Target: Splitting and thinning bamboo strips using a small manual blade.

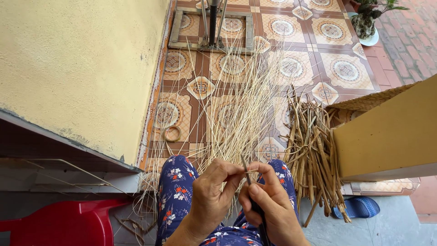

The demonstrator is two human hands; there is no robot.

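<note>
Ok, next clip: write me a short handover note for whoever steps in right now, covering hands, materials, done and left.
Left hand: pinching a thin pale strip at its near end.
Right hand: gripping a dark-handled knife, blade up against that strip.
Materials: fan of thin strips spread over the knees and tiled floor; pile of thicker stalks to the right; small ring on the floor to the left.
Done: many thin strips already lie in the fan.
Left: the pile of thicker stalks looks unprocessed; the held strip is mid-work.
</note>
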